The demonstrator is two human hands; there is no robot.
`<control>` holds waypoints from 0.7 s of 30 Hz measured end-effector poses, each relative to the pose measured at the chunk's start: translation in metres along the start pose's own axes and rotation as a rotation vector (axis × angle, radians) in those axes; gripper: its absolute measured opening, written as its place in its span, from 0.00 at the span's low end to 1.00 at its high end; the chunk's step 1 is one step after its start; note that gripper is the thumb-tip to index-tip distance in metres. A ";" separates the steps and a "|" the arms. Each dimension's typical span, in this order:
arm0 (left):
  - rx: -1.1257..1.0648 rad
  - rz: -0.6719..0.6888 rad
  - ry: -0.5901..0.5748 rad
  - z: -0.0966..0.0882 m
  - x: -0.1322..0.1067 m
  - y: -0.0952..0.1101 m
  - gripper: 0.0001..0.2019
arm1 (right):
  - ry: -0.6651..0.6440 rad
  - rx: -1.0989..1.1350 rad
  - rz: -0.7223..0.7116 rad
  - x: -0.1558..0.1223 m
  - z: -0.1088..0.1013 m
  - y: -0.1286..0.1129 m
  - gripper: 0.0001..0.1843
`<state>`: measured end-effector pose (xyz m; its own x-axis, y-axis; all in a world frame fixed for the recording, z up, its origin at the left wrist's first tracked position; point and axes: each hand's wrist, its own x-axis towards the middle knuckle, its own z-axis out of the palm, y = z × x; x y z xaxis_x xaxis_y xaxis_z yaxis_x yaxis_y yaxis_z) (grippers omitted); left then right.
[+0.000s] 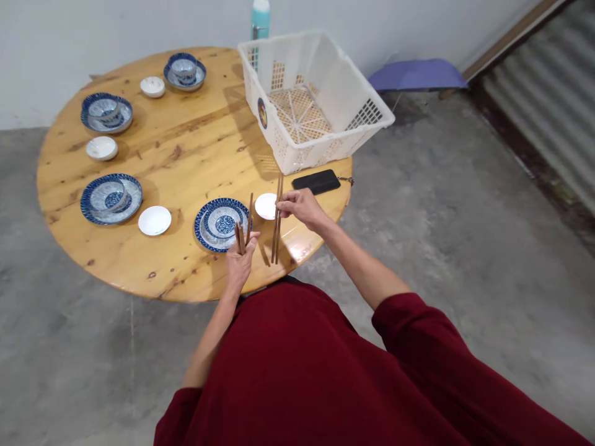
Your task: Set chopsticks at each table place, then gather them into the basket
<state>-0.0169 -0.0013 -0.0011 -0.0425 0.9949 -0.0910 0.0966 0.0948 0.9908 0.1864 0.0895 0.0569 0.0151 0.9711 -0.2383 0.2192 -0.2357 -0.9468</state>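
two brown chopsticks (277, 241) pinched side by side between the thumb and fingertips of the right hand (302, 207), over the near right part of a round, yellowish wooden table (176, 155); contact between stick ends and wood impossible to tell. just left of that pair, partly overlapped at one edge, a small white dish (264, 206). farther left, the left hand (239, 261) closed around a bundle of more chopsticks (241, 238), count unclear, with one stick (250, 207) standing apart from the others and reaching farther out. next to that bundle, partly hidden by it, a blue-and-white plate (199, 230) with a matching bowl (223, 224) on top. just beyond the right hand, a black phone (317, 181) lying flat near the table edge, with a short strap at one end. past the phone, a large white plastic basket (290, 158) with lattice walls, and behind it a teal bottle (260, 23) with a white top. around the table's left and far side, three more blue-and-white stacks: near (132, 205), middle (121, 124) and far (186, 82), each with a white saucer (155, 220) close by. off to the right, a purple object (416, 75) near the pale wall, above grey floor (441, 235). at bottom, a dark red shirt (302, 371).
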 end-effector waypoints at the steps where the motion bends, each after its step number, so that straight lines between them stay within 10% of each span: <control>1: 0.008 -0.024 0.010 -0.004 -0.006 0.000 0.20 | -0.027 -0.005 0.065 0.011 -0.002 0.000 0.09; 21: 0.000 -0.166 0.140 -0.017 -0.036 -0.006 0.21 | -0.113 -0.323 0.323 0.119 0.026 0.025 0.10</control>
<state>-0.0333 -0.0381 -0.0021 -0.1952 0.9513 -0.2386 0.0771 0.2574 0.9632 0.1685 0.1985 -0.0013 0.0297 0.8356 -0.5485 0.5136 -0.4835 -0.7088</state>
